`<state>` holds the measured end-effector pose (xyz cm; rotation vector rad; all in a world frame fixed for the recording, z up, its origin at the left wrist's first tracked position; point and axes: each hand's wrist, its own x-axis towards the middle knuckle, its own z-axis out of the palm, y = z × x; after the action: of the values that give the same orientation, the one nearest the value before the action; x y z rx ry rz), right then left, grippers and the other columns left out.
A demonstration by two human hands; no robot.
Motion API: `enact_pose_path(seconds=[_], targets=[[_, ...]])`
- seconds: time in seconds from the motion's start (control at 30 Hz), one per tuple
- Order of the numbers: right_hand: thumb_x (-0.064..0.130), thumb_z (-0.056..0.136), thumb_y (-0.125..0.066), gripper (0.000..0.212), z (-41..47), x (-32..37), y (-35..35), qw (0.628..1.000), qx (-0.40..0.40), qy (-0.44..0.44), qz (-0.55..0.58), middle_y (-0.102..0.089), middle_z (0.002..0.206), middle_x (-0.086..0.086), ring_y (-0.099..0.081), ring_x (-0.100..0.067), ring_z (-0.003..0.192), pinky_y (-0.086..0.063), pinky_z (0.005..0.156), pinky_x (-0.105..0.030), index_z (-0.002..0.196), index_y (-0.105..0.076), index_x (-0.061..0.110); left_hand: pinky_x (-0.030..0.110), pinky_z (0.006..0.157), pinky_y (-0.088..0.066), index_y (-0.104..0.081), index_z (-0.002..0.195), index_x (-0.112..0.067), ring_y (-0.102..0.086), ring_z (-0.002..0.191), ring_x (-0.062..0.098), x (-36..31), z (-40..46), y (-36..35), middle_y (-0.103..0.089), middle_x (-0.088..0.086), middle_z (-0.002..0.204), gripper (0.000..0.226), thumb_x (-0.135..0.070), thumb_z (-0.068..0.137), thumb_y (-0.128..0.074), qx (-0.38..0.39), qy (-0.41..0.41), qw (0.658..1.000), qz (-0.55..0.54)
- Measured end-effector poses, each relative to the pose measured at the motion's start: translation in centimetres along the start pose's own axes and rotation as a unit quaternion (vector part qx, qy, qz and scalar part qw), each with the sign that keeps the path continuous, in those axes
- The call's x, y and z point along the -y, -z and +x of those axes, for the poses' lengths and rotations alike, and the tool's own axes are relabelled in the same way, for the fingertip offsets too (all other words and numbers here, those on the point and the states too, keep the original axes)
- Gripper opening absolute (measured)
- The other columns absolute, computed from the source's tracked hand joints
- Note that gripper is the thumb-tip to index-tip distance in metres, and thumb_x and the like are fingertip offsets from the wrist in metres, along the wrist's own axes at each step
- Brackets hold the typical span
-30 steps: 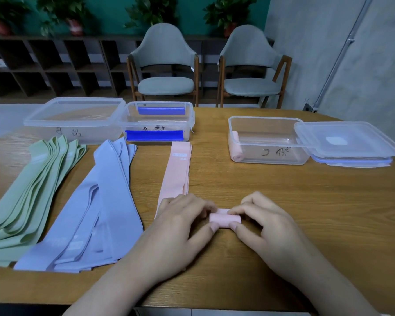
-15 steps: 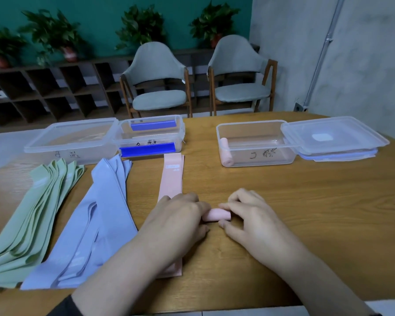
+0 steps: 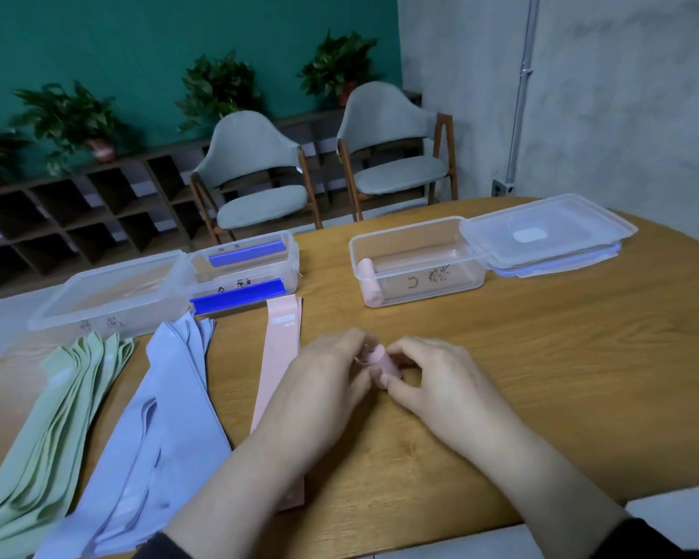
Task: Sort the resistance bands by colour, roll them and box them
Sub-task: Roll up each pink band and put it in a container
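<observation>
Both hands hold a rolled pink band [image 3: 385,361] just above the table's middle. My left hand [image 3: 323,385] grips its left end and my right hand [image 3: 440,381] pinches its right end. A flat pink band [image 3: 282,336] lies under my left forearm. Lilac bands [image 3: 166,413] and green bands [image 3: 57,413] lie fanned out at the left. An open clear box [image 3: 420,264] at the back right holds one pink roll [image 3: 370,282] at its left end.
Two more clear boxes stand at the back left: a lidded one [image 3: 110,294] and one with blue clips [image 3: 245,268]. Stacked lids [image 3: 549,232] lie right of the open box. Two chairs [image 3: 259,175] stand behind the table.
The roll has turned from lying crosswise to pointing away from me, lifted a little between both hands. The camera view has tilted up and to the left.
</observation>
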<state>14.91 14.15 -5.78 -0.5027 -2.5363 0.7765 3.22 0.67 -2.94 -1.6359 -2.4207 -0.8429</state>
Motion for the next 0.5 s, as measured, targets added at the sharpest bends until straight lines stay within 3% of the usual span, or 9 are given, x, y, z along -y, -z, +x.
enact_pose_path(seconds=[0.1,0.2,0.27,0.43,0.5], targets=[[0.061,0.074,-0.053,0.038,-0.2,-0.7,0.3,0.999,0.009,-0.015,0.039,-0.062,0.089,0.019,-0.059,-0.003,0.095,-0.048,0.089,-0.041,0.087,-0.066,0.028,0.010,0.078,-0.033,-0.070,0.110,-0.024,-0.053,0.090,0.006,-0.1,-0.2,-1.1,-0.064,-0.010,0.092,0.019,-0.024,0.091,-0.073,0.004,-0.034,0.999,0.027],[0.039,0.081,-0.072,0.016,-0.2,-1.0,0.7,0.995,0.019,-0.021,0.100,-0.064,0.092,0.019,-0.061,-0.001,0.095,-0.049,0.089,-0.035,0.091,-0.068,0.027,0.005,0.083,-0.034,-0.071,0.119,-0.022,-0.054,0.090,0.006,-0.1,-0.5,-1.7,-0.066,-0.009,0.095,0.025,-0.023,0.094,-0.068,-0.012,-0.055,0.998,0.023],[0.029,0.084,-0.073,0.010,-0.2,-0.9,0.6,0.992,0.025,-0.030,0.123,-0.067,0.092,0.016,-0.062,-0.002,0.094,-0.050,0.087,-0.034,0.094,-0.069,0.028,0.003,0.086,-0.036,-0.071,0.122,-0.022,-0.057,0.092,0.003,-0.2,-0.6,-1.7,-0.070,-0.011,0.099,0.029,-0.026,0.095,-0.063,-0.019,-0.052,0.998,0.008],[0.028,0.086,-0.069,0.010,-0.1,-0.7,0.4,0.972,0.034,-0.079,0.221,-0.073,0.088,0.016,-0.067,0.000,0.087,-0.053,0.084,-0.030,0.095,-0.072,0.033,0.004,0.081,-0.041,-0.075,0.113,-0.036,-0.064,0.093,-0.011,-0.6,0.3,-0.7,-0.074,-0.026,0.100,0.024,-0.022,0.093,-0.073,0.011,0.105,0.986,-0.129],[0.022,0.090,-0.070,0.010,0.1,-0.4,0.8,0.947,0.032,-0.109,0.299,-0.074,0.083,0.015,-0.067,0.003,0.080,-0.052,0.077,-0.023,0.095,-0.074,0.029,0.008,0.079,-0.044,-0.073,0.106,-0.041,-0.066,0.089,-0.008,-0.5,0.9,0.0,-0.075,-0.022,0.093,0.026,-0.020,0.092,-0.073,0.021,0.156,0.969,-0.190]])
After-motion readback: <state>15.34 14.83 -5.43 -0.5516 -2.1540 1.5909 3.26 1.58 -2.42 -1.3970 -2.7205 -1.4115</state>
